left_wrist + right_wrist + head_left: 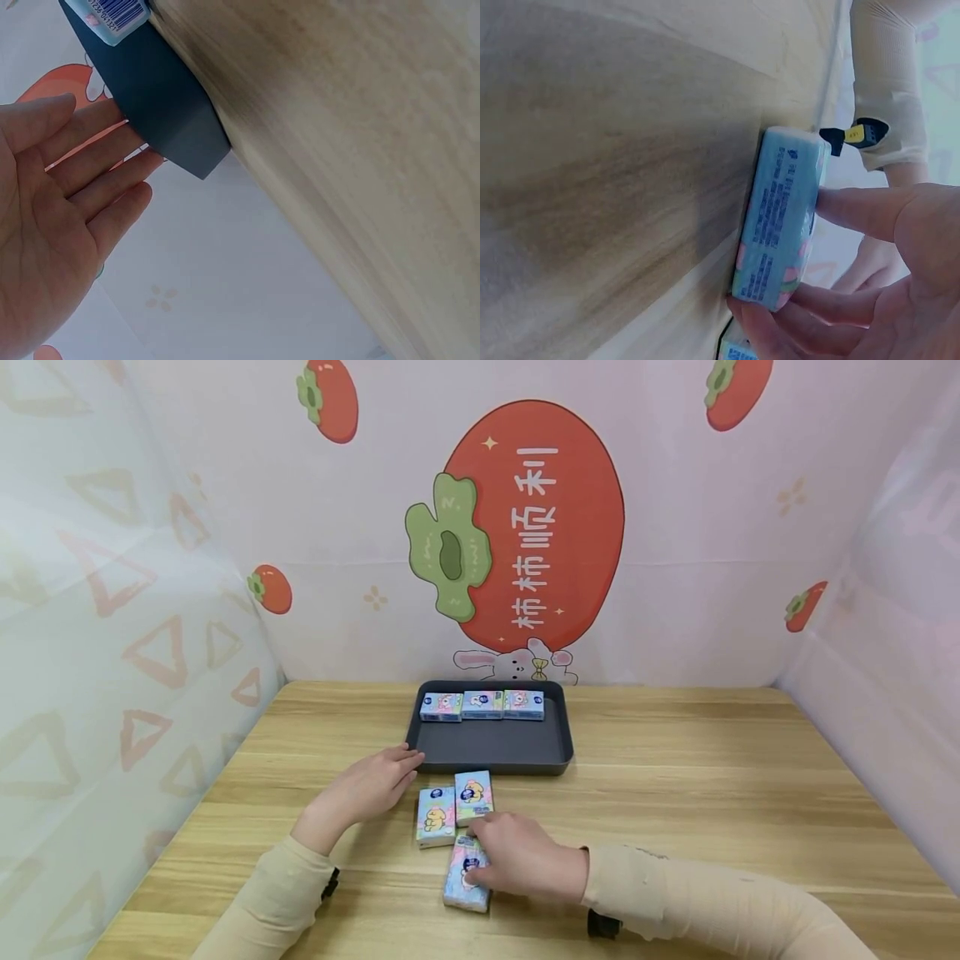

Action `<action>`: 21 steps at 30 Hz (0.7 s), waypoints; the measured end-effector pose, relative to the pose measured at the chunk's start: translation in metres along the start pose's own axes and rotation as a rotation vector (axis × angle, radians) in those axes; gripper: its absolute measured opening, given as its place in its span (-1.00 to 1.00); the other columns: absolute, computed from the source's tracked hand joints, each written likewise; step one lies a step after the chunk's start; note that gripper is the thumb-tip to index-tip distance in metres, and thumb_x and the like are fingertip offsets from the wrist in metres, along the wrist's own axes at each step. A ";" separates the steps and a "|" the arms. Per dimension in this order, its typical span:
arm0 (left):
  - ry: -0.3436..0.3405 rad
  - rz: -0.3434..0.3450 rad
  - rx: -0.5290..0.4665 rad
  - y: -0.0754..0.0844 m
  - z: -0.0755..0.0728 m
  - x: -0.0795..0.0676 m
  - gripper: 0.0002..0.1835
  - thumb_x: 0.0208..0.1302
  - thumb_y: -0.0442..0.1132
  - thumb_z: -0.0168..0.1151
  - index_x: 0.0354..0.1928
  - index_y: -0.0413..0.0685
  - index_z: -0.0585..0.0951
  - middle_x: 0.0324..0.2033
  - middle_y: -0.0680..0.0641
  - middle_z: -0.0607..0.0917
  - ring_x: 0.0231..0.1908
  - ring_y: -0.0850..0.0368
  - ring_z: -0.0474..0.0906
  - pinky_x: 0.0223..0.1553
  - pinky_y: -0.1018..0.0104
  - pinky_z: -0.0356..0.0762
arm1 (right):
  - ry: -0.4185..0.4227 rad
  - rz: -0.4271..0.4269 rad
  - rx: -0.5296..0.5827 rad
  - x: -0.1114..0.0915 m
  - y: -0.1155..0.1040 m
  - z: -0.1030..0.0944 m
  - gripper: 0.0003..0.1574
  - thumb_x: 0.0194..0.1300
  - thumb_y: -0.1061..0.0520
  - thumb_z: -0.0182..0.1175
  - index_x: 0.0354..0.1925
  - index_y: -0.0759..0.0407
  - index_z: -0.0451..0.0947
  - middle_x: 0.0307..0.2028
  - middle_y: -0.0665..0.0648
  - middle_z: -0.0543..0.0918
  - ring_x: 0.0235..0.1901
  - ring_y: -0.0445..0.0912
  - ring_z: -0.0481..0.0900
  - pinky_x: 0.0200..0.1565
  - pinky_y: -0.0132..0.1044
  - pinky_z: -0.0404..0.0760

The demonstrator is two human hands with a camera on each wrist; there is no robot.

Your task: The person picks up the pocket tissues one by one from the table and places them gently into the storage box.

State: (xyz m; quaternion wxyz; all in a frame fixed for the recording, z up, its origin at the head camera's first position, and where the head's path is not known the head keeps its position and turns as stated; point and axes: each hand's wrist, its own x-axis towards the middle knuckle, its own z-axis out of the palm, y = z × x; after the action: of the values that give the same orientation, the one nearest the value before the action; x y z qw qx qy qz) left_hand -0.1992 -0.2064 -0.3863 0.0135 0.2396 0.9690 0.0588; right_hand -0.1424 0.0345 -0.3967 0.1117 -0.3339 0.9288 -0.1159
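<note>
My right hand (528, 857) holds a small blue tissue pack (461, 897) lying on the table; in the right wrist view the thumb presses its upper face while fingertips (754, 322) meet its end. Just beyond it lie two more tissue packs, a left one (435, 818) and a right one (472, 793) slightly farther back. My left hand (378, 783) has its fingers extended, the tips against the near left corner of a dark grey tray (491, 747). Along the tray's back wall sit three similar packs, left (441, 708), middle (482, 704) and right (523, 704).
The wooden table (675, 777) reaches back to a wall cloth (675, 635) printed with persimmons. Pale patterned cloths hang at the left (112, 652) and right (885, 677) sides. Dark straps (603, 924) show at both wrists.
</note>
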 end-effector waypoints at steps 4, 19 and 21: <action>0.011 0.012 0.008 0.001 0.000 0.001 -0.62 0.42 -0.22 0.01 0.19 -0.24 0.51 0.17 -0.29 0.52 0.20 -0.19 0.44 0.19 -0.08 0.45 | -0.040 0.022 -0.029 0.001 -0.003 0.000 -0.29 0.10 -0.24 0.33 0.06 0.18 0.52 -0.07 0.09 0.63 -0.11 -0.13 0.58 -0.12 -0.28 0.65; 0.024 0.008 0.016 0.000 0.003 0.001 -0.63 0.43 -0.20 0.01 0.18 -0.20 0.53 0.17 -0.26 0.53 0.19 -0.16 0.46 0.19 -0.05 0.46 | -0.139 0.058 0.133 0.008 0.000 0.000 -0.36 0.10 -0.15 0.36 0.01 0.17 0.40 -0.20 0.00 0.50 -0.22 -0.24 0.41 -0.13 -0.37 0.55; 0.025 0.011 0.014 0.000 0.003 0.001 -0.63 0.43 -0.21 0.00 0.18 -0.20 0.53 0.17 -0.27 0.53 0.19 -0.16 0.45 0.19 -0.06 0.46 | -0.144 0.065 0.141 0.009 0.000 -0.001 -0.35 0.10 -0.15 0.36 0.02 0.17 0.40 -0.20 0.00 0.50 -0.22 -0.25 0.41 -0.13 -0.36 0.55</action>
State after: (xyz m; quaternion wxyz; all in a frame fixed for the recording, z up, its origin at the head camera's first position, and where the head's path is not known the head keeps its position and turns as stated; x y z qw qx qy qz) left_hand -0.2002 -0.2060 -0.3892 -0.0004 0.2442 0.9682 0.0551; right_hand -0.1491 0.0289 -0.3972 0.2052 -0.3025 0.9181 -0.1532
